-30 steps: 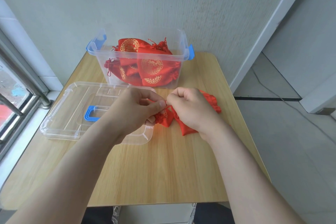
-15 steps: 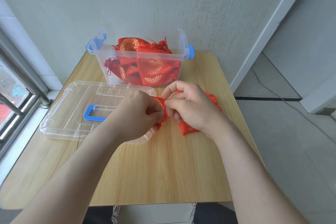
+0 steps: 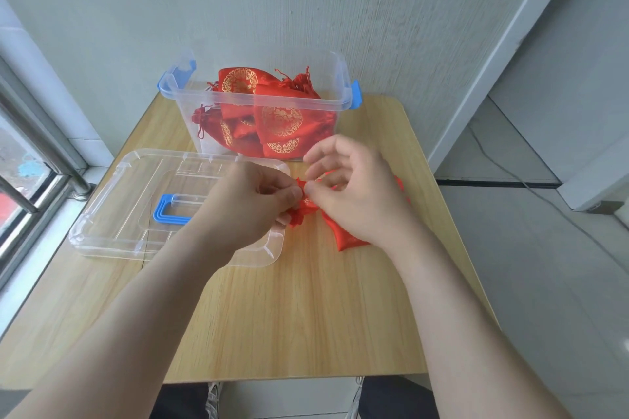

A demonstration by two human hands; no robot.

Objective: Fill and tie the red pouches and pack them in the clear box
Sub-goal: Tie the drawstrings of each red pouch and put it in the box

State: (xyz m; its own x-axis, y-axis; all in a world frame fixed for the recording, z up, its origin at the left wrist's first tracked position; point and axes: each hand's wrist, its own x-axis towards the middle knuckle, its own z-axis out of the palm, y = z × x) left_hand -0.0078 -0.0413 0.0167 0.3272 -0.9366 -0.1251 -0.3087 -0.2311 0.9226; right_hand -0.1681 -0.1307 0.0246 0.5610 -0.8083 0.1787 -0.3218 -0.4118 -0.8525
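While the person leans over the wooden table [image 3: 279, 323], both hands meet over a red pouch [image 3: 343, 236] that lies toward the right edge, a little in front of the clear box [image 3: 337, 78]. Left hand [image 3: 250, 211] is pinched shut on the gathered neck of the pouch, thumb and forefinger pressed together on the ruffled red cloth; right hand [image 3: 354, 196] rests on the pouch body with thumb and forefinger nipped at the same neck, its other fingers lifted and curled loosely above. Whether a cord is actually between those fingertips I cannot tell, since it is too fine to make out. The box stands at the far edge against the wall, its blue latches open, already holding a heap of packed pouches [image 3: 272, 112] with gold roundels showing through the near wall. Its lid [image 3: 136, 214] lies flat by the left edge, blue handle up, with the left wrist over its right end. To my eye the tying step is in hand: the pouch looks plump, so filled, and its mouth is being drawn closed. Next, I would judge, the knot needs pulling snug with the two hands drawing apart, then the pouch must be lifted over the box's near rim and set atop the heap, where room still seems left.
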